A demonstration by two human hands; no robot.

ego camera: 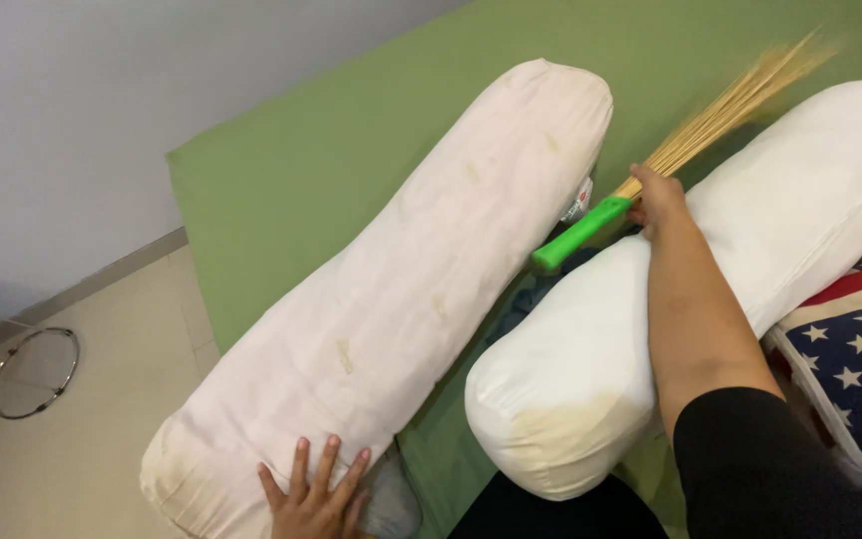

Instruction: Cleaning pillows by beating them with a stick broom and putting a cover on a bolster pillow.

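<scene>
My left hand [313, 494] lies flat with fingers spread on the near end of a long, stained white bolster [391, 299] that stretches diagonally across a green mattress [281, 170]. My right hand [658, 198] grips a stick broom [650, 160] where its green plastic handle meets the straw bristles; the bristles fan up to the right, blurred. The broom sits above the gap between the long bolster and a second white bolster [631, 339], which runs diagonally under my right forearm.
A cushion with white stars on blue and red stripes [855, 349] lies at the right edge. Beige tiled floor [82, 439] is on the left, with a round metal ring stand [36, 371] near the grey wall.
</scene>
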